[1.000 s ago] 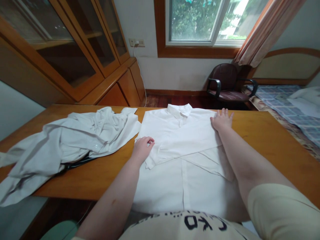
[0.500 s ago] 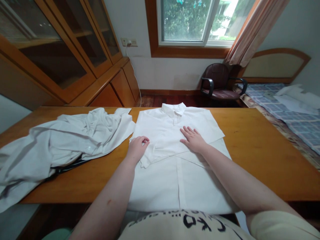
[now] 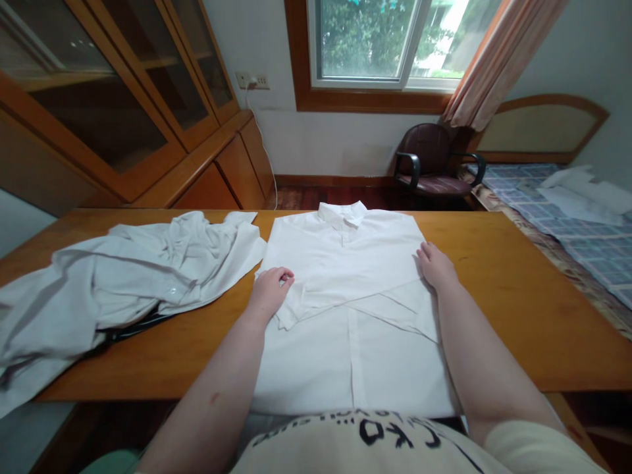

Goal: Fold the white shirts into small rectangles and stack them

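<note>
A white collared shirt (image 3: 340, 263) lies flat on the wooden table, its collar at the far end and its sleeves folded inward across the body. My left hand (image 3: 270, 289) rests at the shirt's left edge by a folded cuff, fingers curled toward the thumb; the cloth under them is mostly hidden. At the right edge my right hand (image 3: 438, 266) has its fingers bent together over the border of the shirt. To the left lies a crumpled white garment (image 3: 143, 263), with a dark strip showing beneath it.
The wooden table (image 3: 518, 309) runs across the view. Behind it are a glass-door cabinet (image 3: 162, 131), a window (image 3: 365, 46) and a brown armchair (image 3: 432, 158). A bed (image 3: 577, 210) with a checked cover stands at the right.
My right hand has moved from the shirt's middle out to its right edge. The flap that stuck out on the right is now turned in. My left hand has stayed put.
</note>
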`<state>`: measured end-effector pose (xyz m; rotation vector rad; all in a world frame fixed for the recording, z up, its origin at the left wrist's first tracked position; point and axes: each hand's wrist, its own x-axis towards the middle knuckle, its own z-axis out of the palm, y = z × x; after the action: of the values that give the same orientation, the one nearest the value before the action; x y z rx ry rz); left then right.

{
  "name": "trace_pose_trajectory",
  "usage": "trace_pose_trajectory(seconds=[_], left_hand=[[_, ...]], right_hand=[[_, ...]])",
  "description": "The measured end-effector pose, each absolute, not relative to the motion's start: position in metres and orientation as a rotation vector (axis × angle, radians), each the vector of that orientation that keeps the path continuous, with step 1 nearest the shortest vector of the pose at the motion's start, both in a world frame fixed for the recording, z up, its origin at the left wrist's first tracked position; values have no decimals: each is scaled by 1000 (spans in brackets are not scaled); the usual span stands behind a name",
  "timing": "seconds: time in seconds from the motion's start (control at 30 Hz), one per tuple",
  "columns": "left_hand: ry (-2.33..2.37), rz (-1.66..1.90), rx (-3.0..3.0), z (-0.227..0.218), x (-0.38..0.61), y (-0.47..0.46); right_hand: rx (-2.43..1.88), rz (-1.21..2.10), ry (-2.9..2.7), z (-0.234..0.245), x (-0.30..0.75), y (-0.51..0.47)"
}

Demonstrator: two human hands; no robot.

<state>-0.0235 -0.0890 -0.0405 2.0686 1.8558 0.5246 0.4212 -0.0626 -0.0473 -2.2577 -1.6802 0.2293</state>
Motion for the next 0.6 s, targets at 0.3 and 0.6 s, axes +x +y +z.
trace_pose_trajectory(seconds=[0.3,0.6], left_hand=[[1946,444,2002,-28,-24,-98],[1970,226,1920,-16,-33,-102]], right_hand=[[-2169,769,-1358,-33,478,-86],[-2285,523,-1564,-27,460,-83]])
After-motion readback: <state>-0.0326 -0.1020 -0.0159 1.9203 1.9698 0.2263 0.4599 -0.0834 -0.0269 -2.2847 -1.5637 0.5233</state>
